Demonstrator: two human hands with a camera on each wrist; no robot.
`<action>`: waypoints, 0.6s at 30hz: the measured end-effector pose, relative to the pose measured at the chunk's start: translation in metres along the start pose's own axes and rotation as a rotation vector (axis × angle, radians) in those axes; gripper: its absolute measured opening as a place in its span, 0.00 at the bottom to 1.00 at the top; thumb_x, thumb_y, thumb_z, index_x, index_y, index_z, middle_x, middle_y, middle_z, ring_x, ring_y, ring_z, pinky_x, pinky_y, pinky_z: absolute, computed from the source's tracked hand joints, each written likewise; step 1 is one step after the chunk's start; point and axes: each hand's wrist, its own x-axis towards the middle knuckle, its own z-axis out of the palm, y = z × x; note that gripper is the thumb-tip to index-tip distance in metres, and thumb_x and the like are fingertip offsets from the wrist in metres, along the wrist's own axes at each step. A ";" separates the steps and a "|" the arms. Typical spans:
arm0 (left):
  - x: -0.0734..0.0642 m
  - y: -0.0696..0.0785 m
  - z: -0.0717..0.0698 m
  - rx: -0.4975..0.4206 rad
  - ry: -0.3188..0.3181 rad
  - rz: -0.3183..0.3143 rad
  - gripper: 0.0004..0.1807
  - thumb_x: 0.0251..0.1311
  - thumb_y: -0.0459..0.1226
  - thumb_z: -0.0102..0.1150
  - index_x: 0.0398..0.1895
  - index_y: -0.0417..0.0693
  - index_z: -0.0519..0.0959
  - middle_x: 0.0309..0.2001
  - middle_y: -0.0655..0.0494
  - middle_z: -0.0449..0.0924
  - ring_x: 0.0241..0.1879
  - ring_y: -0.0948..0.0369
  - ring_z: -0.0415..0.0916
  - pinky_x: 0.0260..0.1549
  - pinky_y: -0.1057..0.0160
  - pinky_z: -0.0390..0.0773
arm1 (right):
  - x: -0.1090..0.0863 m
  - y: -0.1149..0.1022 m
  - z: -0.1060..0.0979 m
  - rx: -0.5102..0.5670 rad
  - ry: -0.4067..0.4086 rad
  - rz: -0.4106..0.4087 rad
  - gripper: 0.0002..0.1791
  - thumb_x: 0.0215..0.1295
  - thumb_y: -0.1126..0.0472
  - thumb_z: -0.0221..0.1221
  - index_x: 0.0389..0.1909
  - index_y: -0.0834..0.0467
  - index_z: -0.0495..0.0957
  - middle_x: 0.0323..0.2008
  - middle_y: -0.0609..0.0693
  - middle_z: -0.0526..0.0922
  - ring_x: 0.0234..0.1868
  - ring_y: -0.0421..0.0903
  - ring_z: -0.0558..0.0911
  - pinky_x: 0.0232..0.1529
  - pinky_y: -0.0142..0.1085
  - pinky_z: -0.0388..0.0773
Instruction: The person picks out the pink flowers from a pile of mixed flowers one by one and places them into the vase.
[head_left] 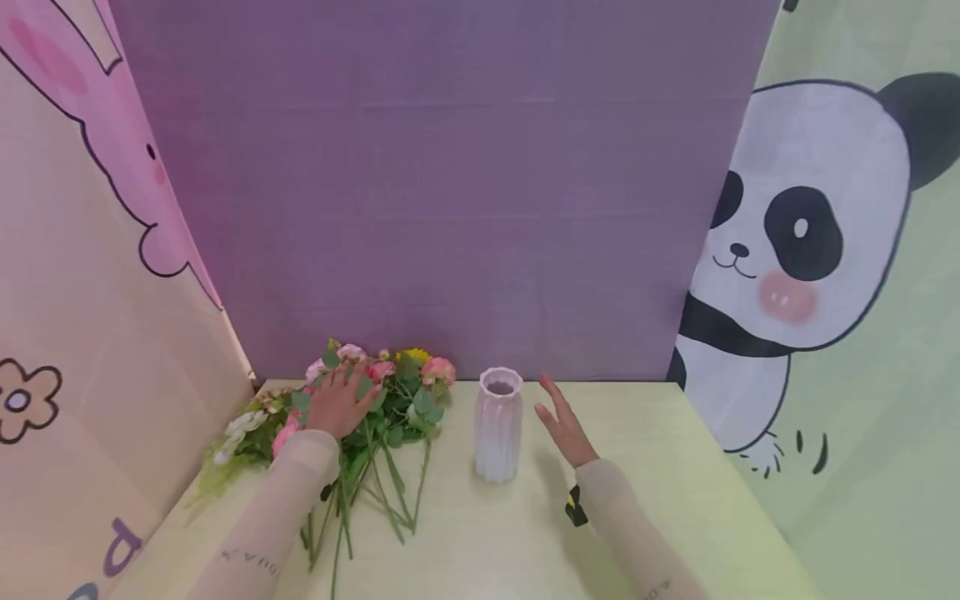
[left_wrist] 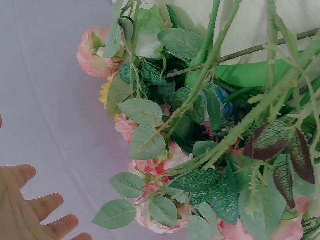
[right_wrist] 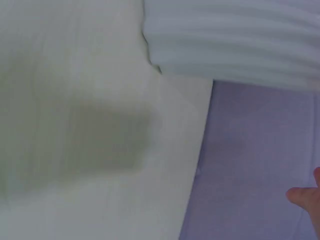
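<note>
Pale table [head_left: 675,442] has flowers [head_left: 401,400] heaped left of an upright vase [head_left: 498,437], left hand [head_left: 337,404] over them, right hand [head_left: 566,429] beside it, both spread, so it's probably pre-pick and next calls for pinching a stem [left_wrist: 280,95].

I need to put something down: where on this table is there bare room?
Bare: the table from the right sleeve to the right edge, and the front patch between the stems and that sleeve, nearer than the vase. Crowded: the left side, where flowers lie beneath the left hand.
</note>
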 end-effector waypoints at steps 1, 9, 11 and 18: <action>-0.001 -0.001 0.000 -0.008 -0.010 -0.006 0.39 0.68 0.59 0.36 0.74 0.45 0.48 0.70 0.31 0.47 0.66 0.32 0.48 0.59 0.31 0.55 | -0.002 0.001 0.004 -0.001 0.005 -0.008 0.33 0.72 0.59 0.47 0.73 0.56 0.46 0.72 0.59 0.50 0.72 0.60 0.46 0.67 0.64 0.41; -0.004 -0.005 0.005 -0.131 -0.062 -0.073 0.47 0.62 0.68 0.28 0.73 0.43 0.48 0.69 0.29 0.47 0.63 0.30 0.52 0.53 0.31 0.63 | -0.021 -0.013 0.025 0.096 0.005 0.015 0.44 0.65 0.59 0.57 0.74 0.59 0.41 0.72 0.65 0.46 0.70 0.69 0.47 0.61 0.71 0.46; -0.005 -0.006 0.007 -0.153 -0.043 -0.086 0.46 0.63 0.67 0.30 0.73 0.42 0.48 0.69 0.29 0.47 0.62 0.31 0.54 0.53 0.32 0.64 | -0.027 -0.020 0.029 0.136 0.004 0.020 0.48 0.63 0.54 0.60 0.73 0.61 0.39 0.71 0.67 0.45 0.69 0.71 0.47 0.60 0.72 0.47; -0.013 -0.009 0.015 -0.194 0.028 -0.134 0.39 0.69 0.54 0.42 0.71 0.35 0.50 0.67 0.28 0.49 0.60 0.32 0.59 0.51 0.34 0.67 | -0.034 -0.022 0.051 0.146 0.041 0.055 0.57 0.53 0.57 0.68 0.73 0.62 0.38 0.71 0.69 0.46 0.69 0.71 0.49 0.61 0.70 0.48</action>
